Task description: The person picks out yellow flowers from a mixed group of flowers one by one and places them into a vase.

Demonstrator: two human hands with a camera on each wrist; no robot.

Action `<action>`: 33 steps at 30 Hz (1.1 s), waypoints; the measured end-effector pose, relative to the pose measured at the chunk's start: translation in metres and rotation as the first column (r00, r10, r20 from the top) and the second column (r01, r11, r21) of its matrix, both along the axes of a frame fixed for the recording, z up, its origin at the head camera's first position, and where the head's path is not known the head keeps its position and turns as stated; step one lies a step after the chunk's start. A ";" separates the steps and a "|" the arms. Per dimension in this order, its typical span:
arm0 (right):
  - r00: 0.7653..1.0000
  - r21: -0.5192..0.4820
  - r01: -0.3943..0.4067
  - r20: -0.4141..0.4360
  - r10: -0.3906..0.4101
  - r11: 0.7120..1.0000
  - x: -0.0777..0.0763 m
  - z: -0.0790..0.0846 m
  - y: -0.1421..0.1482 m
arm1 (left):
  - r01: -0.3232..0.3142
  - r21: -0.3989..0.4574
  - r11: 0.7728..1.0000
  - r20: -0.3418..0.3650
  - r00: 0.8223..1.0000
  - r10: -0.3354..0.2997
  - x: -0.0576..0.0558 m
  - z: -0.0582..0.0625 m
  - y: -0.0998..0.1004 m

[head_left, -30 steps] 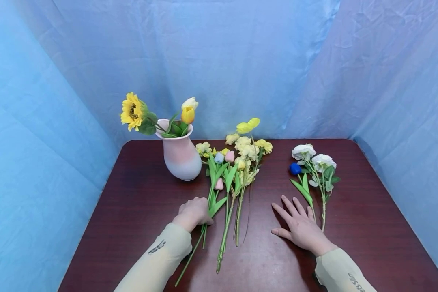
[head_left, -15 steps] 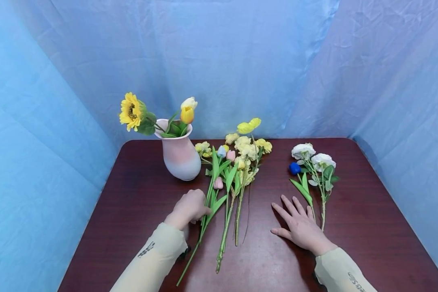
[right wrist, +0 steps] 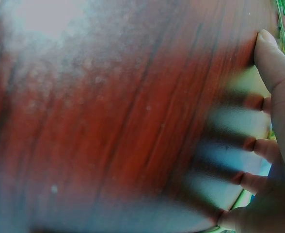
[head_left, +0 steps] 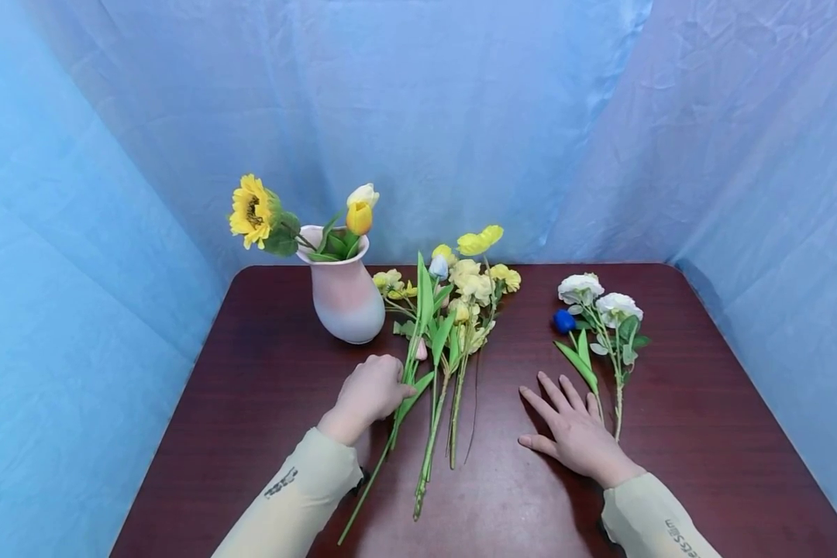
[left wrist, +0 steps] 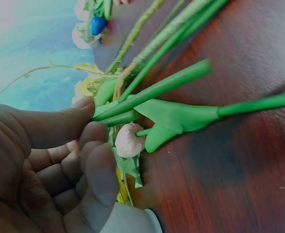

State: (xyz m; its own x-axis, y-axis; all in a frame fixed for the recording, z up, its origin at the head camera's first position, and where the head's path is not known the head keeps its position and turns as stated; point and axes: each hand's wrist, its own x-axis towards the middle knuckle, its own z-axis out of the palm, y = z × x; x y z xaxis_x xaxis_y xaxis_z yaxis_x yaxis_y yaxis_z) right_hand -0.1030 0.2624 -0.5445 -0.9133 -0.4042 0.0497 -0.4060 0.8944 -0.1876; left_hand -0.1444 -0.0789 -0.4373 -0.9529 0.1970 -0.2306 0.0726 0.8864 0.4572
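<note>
My left hand (head_left: 370,391) pinches the green stem (left wrist: 157,90) of a light blue tulip (head_left: 439,267) between thumb and fingers. The tulip's head leans over the flowers at the middle of the table. Just beneath, a pink tulip (left wrist: 130,140) lies on the wood with its leaf and stem. My right hand (head_left: 575,434) rests on the table with fingers spread, beside a blue tulip (head_left: 564,321) and white flowers (head_left: 618,310). In the right wrist view its fingertips (right wrist: 266,36) touch the wood. A pink and white vase (head_left: 349,302) stands beyond my left hand.
The vase holds a sunflower (head_left: 253,211), a yellow tulip (head_left: 359,218) and a white tulip. Several pale yellow flowers (head_left: 473,283) lie in the middle, stems toward me. Blue cloth (head_left: 418,116) hangs behind and beside the dark red-brown table (head_left: 251,434).
My left hand has shifted its hold on the stem and risen slightly. The light blue tulip has moved up and away from me, off the pink ones. My right hand stays put.
</note>
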 end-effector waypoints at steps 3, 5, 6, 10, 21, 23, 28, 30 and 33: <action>1.000 -0.001 0.001 0.000 -0.001 1.000 0.000 0.000 0.000 | -0.003 -0.001 1.000 -0.008 1.000 0.003 0.000 -0.002 0.001; 1.000 -0.003 0.002 -0.002 -0.002 1.000 0.000 0.001 0.000 | -0.006 0.005 1.000 0.007 1.000 0.006 -0.001 -0.005 0.002; 1.000 -0.003 0.003 -0.003 -0.003 1.000 0.000 0.001 0.000 | -0.009 0.009 1.000 0.021 1.000 0.009 -0.002 -0.006 0.003; 1.000 -0.002 0.002 -0.006 -0.002 1.000 0.000 0.001 0.000 | -0.013 0.035 0.999 0.086 0.996 0.010 -0.003 -0.014 0.004; 1.000 0.000 0.000 -0.001 0.000 1.000 -0.001 0.000 0.000 | 0.058 0.030 0.998 -0.019 0.998 -0.058 0.002 -0.013 0.007; 1.000 0.000 0.000 0.000 0.000 1.000 -0.001 0.000 0.000 | 0.063 0.038 0.997 -0.082 0.995 -0.059 0.004 -0.009 0.008; 1.000 0.000 -0.002 0.000 0.002 1.000 -0.001 0.001 0.000 | 0.065 0.091 0.994 -0.235 0.971 -0.042 0.007 0.007 0.012; 1.000 0.001 -0.001 0.002 0.001 1.000 0.000 0.001 0.000 | 0.086 0.099 0.991 -0.297 0.953 -0.053 0.008 0.014 0.014; 1.000 -0.001 0.000 0.005 0.000 1.000 0.000 0.002 -0.001 | 0.124 0.107 0.986 -0.359 0.930 -0.078 0.011 0.026 0.019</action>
